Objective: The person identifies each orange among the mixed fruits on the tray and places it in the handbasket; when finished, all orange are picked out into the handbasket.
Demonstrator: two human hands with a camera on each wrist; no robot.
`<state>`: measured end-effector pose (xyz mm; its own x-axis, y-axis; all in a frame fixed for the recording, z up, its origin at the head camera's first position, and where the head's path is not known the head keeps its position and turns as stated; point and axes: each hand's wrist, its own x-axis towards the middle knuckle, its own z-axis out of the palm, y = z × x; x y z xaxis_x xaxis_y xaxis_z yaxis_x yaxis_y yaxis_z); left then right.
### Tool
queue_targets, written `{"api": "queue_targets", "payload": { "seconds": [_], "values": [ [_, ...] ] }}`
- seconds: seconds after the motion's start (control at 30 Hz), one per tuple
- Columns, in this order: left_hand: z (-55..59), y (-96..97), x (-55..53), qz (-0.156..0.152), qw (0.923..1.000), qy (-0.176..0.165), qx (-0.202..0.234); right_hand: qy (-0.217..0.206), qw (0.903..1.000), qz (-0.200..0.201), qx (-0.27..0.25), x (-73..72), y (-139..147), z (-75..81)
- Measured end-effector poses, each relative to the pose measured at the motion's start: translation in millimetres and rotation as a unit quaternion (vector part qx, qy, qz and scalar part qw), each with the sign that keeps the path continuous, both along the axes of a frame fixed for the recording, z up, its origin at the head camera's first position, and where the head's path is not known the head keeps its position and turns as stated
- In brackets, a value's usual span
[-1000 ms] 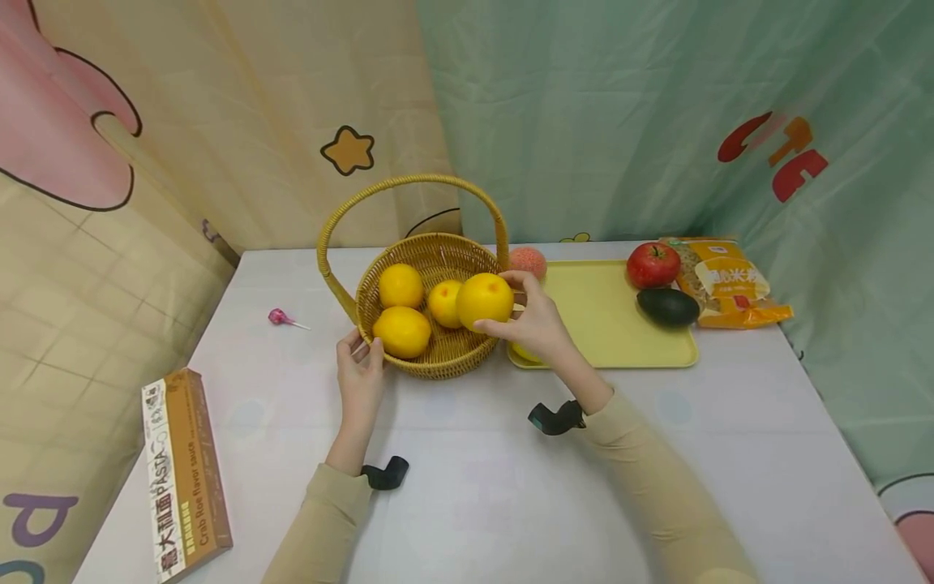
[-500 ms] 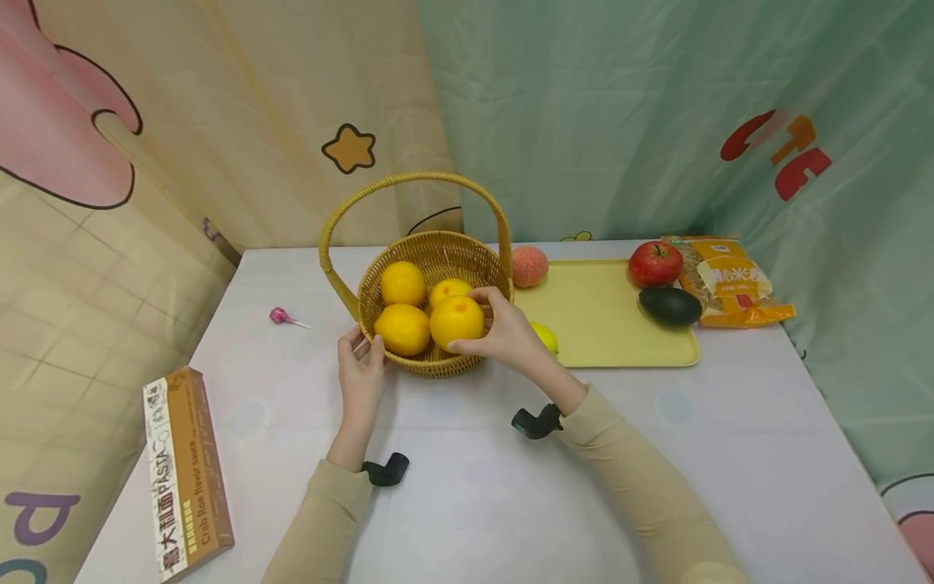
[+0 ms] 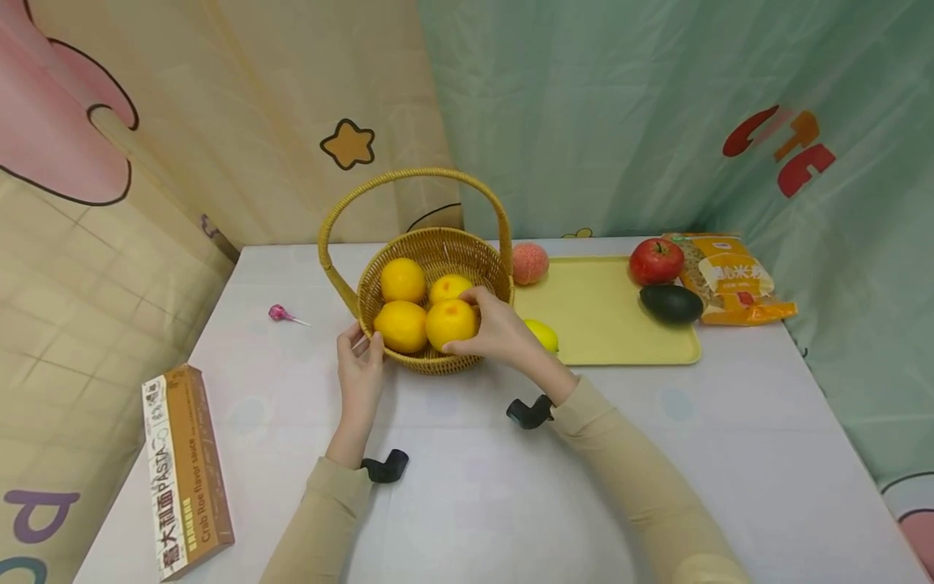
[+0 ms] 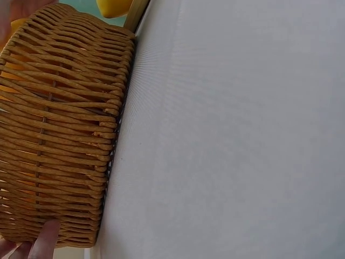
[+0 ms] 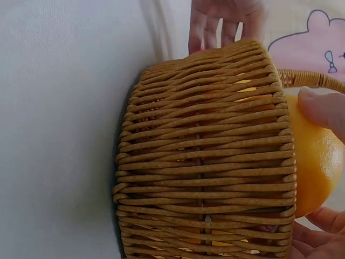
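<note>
A woven wicker basket point(image 3: 438, 365) with a tall arched handle stands on the table. In it lie an upper left orange point(image 3: 403, 281), a larger yellow fruit point(image 3: 400, 327) at the front left and another orange point(image 3: 450, 287) behind. My right hand point(image 3: 496, 328) holds an orange point(image 3: 448, 324) low inside the basket's front right, thumb and fingers around it; the right wrist view shows this orange point(image 5: 315, 162) partly behind the rim. My left hand point(image 3: 360, 373) grips the basket's left front rim, with its fingers point(image 4: 46, 240) against the weave in the left wrist view.
Right of the basket is a yellow tray point(image 3: 598, 316) with a lemon point(image 3: 542, 334), a pink ball-like fruit point(image 3: 529, 264), a red tomato point(image 3: 656, 261) and a dark avocado point(image 3: 670, 303). A pasta bag point(image 3: 737, 280), a lollipop point(image 3: 284, 315) and a pasta box point(image 3: 186, 470) lie around.
My right hand has moved left and down with the orange, from above the basket's right rim to inside it among the other fruit. The left hand stays on the rim.
</note>
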<state>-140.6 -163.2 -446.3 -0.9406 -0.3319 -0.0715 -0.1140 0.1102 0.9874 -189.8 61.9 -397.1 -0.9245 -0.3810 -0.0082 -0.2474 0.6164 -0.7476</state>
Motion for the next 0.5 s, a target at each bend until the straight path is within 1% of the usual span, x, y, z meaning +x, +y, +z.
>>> {"api": "queue_targets", "payload": {
  "seconds": [0.2,0.5],
  "values": [
    [1.4,0.3,-0.2,0.0,1.0,-0.004,-0.003,0.011,0.9991,0.006,0.04,-3.9,-3.7,-1.9],
    [0.8,0.6,-0.7,0.004,1.0,-0.004,0.002,0.025,0.9962,-0.002,0.083,-8.5,-9.7,-6.6]
  ]
}}
